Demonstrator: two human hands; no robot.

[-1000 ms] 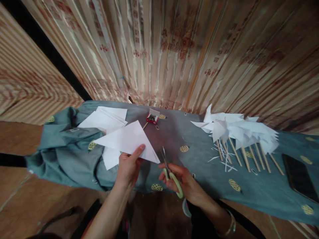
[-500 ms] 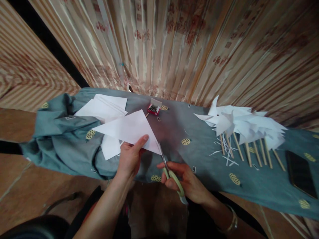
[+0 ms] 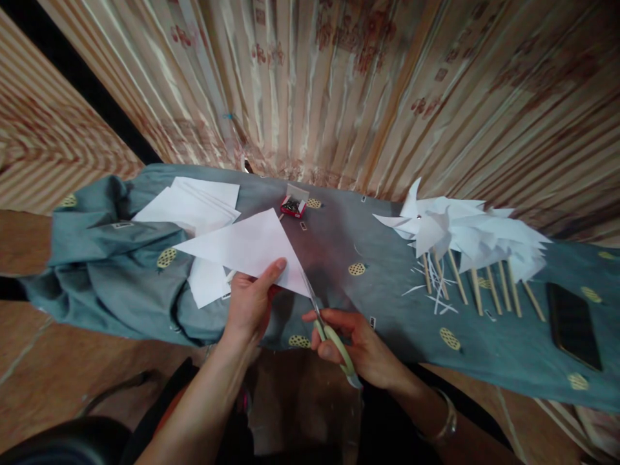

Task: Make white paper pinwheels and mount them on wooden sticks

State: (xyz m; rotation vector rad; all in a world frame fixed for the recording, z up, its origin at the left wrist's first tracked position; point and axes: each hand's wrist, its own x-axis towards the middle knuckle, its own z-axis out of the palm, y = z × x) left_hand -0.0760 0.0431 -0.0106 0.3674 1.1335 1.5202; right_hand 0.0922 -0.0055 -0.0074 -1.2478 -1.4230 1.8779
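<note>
My left hand [image 3: 252,297] pinches a folded white sheet of paper [image 3: 242,244], thumb on top and fingers underneath. The sheet has a pointed, triangular outline. In my right hand [image 3: 356,342] is a pair of scissors [image 3: 334,340] with pale green handles, fingers through the loops. Its blades meet the sheet's right-hand edge near the lower corner. Behind the held sheet, more white paper [image 3: 203,205] lies in a loose stack. A small red box [image 3: 293,205] stands with its lid up, full of small dark metal pieces.
Several white paper pinwheels [image 3: 475,226] on wooden sticks lie at the right, with thin paper strips [image 3: 436,284] beside them. A black phone [image 3: 574,326] rests near the right end. A grey-green cloth [image 3: 329,258] covers the table; a pleated curtain [image 3: 310,97] hangs behind.
The whole view has shifted slightly, so things appear a little further left and up. Both hands keep their grip, and the scissors stay at the sheet's right edge.
</note>
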